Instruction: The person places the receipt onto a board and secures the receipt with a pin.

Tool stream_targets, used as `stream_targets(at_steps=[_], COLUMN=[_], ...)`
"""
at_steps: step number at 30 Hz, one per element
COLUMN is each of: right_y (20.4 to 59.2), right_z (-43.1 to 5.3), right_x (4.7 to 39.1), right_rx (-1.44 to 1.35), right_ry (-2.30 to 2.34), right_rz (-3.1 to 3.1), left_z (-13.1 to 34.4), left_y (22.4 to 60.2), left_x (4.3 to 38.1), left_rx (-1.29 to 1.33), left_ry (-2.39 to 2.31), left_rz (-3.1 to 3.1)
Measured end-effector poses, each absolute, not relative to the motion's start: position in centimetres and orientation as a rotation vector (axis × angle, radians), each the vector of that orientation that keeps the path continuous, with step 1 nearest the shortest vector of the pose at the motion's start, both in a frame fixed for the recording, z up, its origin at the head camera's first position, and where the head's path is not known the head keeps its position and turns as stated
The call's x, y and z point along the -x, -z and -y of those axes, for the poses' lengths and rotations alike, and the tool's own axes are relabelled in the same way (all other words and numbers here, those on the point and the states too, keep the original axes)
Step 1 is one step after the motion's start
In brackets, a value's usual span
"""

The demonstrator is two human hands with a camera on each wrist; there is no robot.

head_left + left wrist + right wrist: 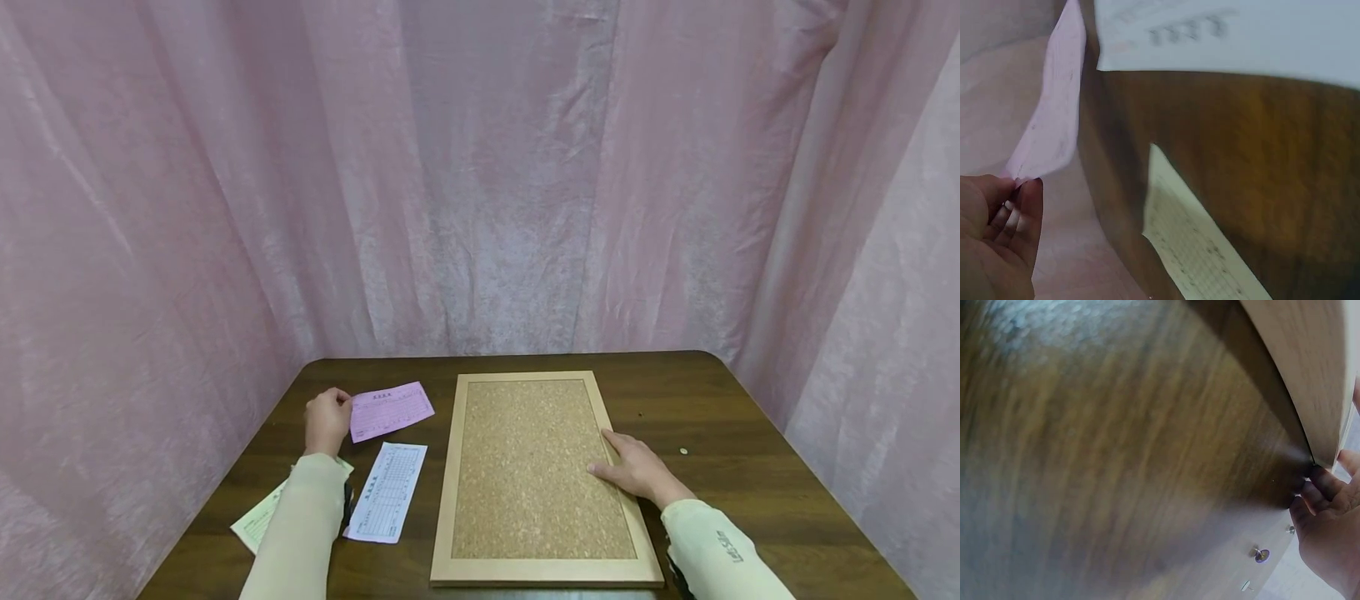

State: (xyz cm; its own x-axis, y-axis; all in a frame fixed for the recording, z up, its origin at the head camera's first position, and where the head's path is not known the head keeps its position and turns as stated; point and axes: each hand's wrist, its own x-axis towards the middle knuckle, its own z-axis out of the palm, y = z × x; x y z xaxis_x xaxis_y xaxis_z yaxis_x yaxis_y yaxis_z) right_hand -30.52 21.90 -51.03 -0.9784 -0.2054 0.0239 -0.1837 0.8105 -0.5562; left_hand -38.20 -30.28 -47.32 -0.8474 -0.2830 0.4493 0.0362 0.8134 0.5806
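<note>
A pink printed slip (392,412) has its left corner pinched between the thumb and fingers of my left hand (327,418). In the left wrist view the slip (1059,103) stands raised from the pinch. My right hand (637,468) grips the right edge of a wood-framed cork board (542,475), its thumb and forefinger on top. In the right wrist view, other fingers of that hand (1329,519) curl against the frame's side (1310,369). A white slip with blue print (388,492) and a green slip (258,518), partly covered by my left sleeve, lie near my left arm.
Small thumbtacks lie on the dark wooden table (720,408) right of the board; one is a pale tack (683,451), and another tack (1261,555) shows in the right wrist view. Pink curtains (510,183) hang behind the table and at both sides.
</note>
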Motion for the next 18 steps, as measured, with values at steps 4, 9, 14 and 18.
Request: stream_targets(at_steps=[4, 9, 14, 18], right_y=[51.05, 51.04, 51.10, 51.09], right_z=[-21.90, -21.89, -21.91, -21.91], right_x=[30.54, 30.54, 30.56, 30.55], right_rx=[0.321, 0.304, 0.295, 0.306], right_ry=[0.900, 0.904, 0.910, 0.911], right_rz=[-2.957, -2.951, -2.946, -2.951], left_z=[30.52, 30.53, 30.40, 30.42], left_y=[47.89, 47.82, 47.46, 47.29], left_x=[37.92, 37.80, 38.02, 38.33], left_rx=[-0.216, -0.223, -0.243, -0.298], left_ry=[0.811, 0.914, 1.135, 1.333], left_rz=[2.462, 2.412, 2.369, 2.320])
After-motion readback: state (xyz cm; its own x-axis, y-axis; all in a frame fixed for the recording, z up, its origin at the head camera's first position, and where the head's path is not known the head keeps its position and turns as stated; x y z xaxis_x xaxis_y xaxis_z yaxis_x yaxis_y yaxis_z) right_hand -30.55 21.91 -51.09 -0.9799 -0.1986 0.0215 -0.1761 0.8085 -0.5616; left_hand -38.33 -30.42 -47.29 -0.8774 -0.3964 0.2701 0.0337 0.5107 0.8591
